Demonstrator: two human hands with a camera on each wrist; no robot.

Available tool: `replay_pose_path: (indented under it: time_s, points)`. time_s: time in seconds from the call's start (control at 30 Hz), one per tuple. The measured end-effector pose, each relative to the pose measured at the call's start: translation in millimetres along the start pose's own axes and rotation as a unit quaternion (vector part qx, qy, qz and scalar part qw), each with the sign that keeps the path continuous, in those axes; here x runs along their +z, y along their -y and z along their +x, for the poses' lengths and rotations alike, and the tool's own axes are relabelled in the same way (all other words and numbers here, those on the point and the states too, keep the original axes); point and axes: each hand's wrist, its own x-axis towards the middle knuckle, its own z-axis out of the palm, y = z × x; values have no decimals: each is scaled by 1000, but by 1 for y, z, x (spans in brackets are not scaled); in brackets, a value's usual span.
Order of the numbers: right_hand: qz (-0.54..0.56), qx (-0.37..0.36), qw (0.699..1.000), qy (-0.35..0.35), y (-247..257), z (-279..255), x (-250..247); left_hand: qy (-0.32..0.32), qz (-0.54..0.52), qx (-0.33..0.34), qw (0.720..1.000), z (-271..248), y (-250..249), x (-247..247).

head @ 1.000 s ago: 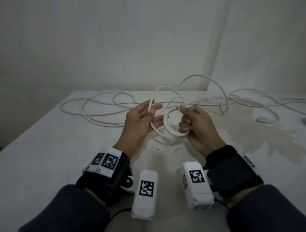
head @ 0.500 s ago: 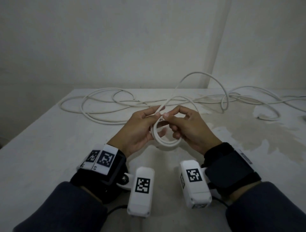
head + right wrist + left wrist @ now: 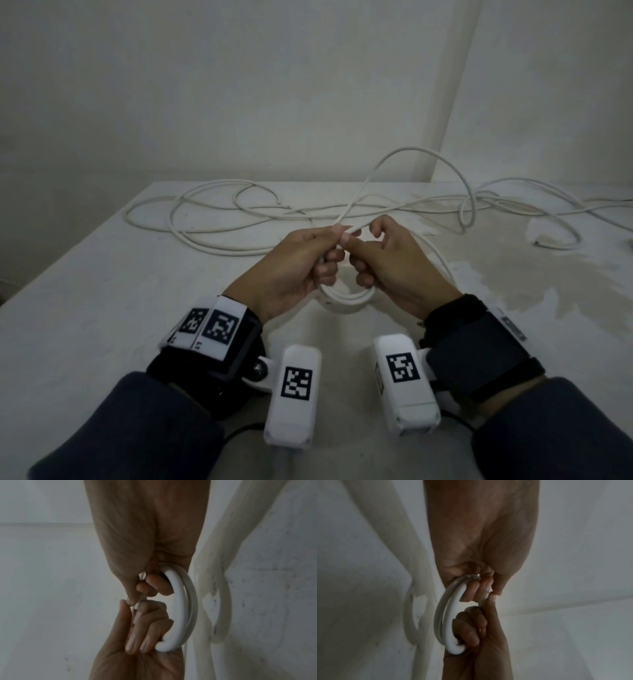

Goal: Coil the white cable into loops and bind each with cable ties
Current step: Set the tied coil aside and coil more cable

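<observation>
- Left hand (image 3: 291, 263): fingers curled round the left side of a small coil (image 3: 346, 296) of the white cable (image 3: 219, 240), thumb and forefinger pinching the strand at the coil's top.
- Right hand (image 3: 397, 263): fingers curled round the coil's right side, thumb tip meeting the left thumb at 12 o'clock of the coil.
- Both wrist views show two turns lying side by side, gripped at each end by curled fingers (image 3: 471, 591); the coil hangs just above the table (image 3: 85, 308), its shadow below it.
- From the pinch a strand rises toward 1 o'clock, arches high and drops to the tabletop at 2 o'clock.
- The cable's loose remainder sprawls across the table's far side from 10 to 3 o'clock of the hands, well apart from them.
- Pale stain (image 3: 534, 274) on the table at 3 o'clock of the right hand.
- Dark sleeves (image 3: 144, 421) and wrist cameras (image 3: 294, 387) at 6 o'clock.
</observation>
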Motion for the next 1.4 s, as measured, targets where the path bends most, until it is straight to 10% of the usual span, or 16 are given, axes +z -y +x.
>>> replay_pose_path:
  time_s: [0.57,0.87,1.4]
  points:
    - [96,9,995,-19,-3,5,3,-64,-226,18,972,7,7,-1]
    - [3,-44,998,-39,-1,4,3,-143,-74,40,986,2,4,-8]
    - [2,-48,997,-67,-7,3,3,-9,-32,-10,999,-7,-5,-13]
